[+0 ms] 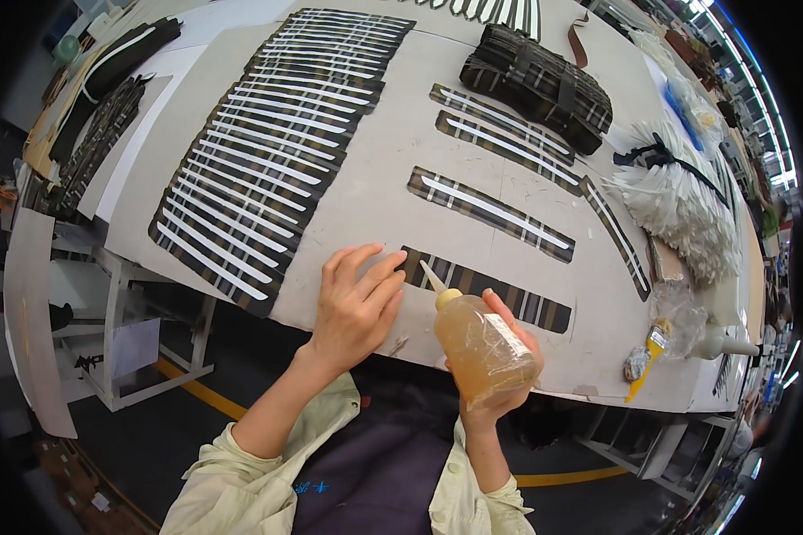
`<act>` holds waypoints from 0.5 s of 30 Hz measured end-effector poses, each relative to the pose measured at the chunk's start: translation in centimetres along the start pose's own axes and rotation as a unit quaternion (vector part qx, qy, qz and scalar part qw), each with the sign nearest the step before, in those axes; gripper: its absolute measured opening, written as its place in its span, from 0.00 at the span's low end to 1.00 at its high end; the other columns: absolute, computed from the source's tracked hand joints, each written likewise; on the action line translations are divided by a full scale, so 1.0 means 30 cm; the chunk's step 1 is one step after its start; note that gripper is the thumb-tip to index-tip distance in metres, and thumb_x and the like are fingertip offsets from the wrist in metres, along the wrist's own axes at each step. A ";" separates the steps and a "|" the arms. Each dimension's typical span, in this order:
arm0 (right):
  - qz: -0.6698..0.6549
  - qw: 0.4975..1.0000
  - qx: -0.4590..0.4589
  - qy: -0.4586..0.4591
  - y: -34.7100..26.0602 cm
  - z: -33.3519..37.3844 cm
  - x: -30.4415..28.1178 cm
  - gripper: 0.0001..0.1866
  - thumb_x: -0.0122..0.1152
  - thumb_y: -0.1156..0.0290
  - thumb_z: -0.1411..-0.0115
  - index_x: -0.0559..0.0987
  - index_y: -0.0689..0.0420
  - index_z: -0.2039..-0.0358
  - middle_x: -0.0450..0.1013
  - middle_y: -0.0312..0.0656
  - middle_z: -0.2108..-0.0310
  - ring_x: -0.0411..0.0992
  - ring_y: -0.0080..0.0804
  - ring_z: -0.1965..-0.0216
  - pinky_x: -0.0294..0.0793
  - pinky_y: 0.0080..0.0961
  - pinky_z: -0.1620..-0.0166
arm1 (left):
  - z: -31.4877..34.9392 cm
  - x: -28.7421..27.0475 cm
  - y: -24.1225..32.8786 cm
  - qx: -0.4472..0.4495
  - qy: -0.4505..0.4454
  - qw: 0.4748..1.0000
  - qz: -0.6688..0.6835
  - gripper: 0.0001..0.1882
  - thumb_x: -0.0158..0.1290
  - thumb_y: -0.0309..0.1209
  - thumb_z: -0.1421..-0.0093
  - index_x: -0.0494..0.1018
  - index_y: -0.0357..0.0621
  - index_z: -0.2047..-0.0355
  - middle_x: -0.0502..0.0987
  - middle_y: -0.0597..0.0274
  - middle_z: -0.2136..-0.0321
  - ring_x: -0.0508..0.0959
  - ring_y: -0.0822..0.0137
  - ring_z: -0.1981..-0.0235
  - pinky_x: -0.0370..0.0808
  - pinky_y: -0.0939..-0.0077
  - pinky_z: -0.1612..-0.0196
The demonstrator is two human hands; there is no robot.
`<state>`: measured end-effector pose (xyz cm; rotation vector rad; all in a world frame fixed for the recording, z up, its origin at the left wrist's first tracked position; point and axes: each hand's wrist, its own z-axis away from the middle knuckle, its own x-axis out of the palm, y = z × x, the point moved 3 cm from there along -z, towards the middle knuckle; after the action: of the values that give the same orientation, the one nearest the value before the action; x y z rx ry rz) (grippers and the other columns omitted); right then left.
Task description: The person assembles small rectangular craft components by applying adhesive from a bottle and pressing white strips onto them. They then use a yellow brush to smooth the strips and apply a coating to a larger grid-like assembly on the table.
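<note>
Right hand has its grip closed around a glue bottle, nozzle on a plaid strip; left hand, fingers spread flat, presses the strip's end on the counter

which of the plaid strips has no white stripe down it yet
The plaid strip nearest the person, under the left hand and the glue bottle nozzle. The other strips carry a white stripe.

Bare grey board lies open between the long row of dark plaid strips and the four separate plaid strips.
</note>
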<state>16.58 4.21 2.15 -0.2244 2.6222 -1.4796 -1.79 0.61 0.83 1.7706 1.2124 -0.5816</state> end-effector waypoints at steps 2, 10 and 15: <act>-0.003 1.000 -0.015 -0.018 -0.003 0.003 0.002 0.34 0.74 0.68 0.44 0.63 0.65 0.44 0.69 0.72 0.46 0.73 0.55 0.45 0.75 0.42 0.43 | 0.004 0.006 -0.002 -0.002 -0.002 1.000 0.000 0.10 0.59 0.26 0.43 0.78 0.38 0.60 0.78 0.62 0.52 0.72 0.56 0.45 0.63 0.53 0.40; 0.009 0.993 -0.090 -0.074 -0.009 0.015 0.023 0.38 0.75 0.69 0.45 0.60 0.63 0.42 0.66 0.74 0.45 0.71 0.62 0.43 0.73 0.47 0.43 | 0.013 0.013 0.002 -0.010 -0.005 1.000 -0.023 0.10 0.59 0.27 0.42 0.79 0.40 0.59 0.80 0.64 0.52 0.72 0.56 0.44 0.60 0.51 0.38; 0.020 0.995 -0.094 -0.027 -0.016 0.036 0.007 0.36 0.73 0.68 0.44 0.61 0.66 0.43 0.68 0.73 0.46 0.71 0.62 0.44 0.74 0.51 0.43 | 0.014 0.018 0.002 -0.007 -0.002 1.000 -0.023 0.11 0.59 0.27 0.43 0.79 0.41 0.59 0.80 0.65 0.53 0.72 0.58 0.45 0.59 0.51 0.37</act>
<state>16.62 3.02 2.01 -0.2249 2.7058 -1.1962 -1.46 0.51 0.22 1.7337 1.2548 -0.6020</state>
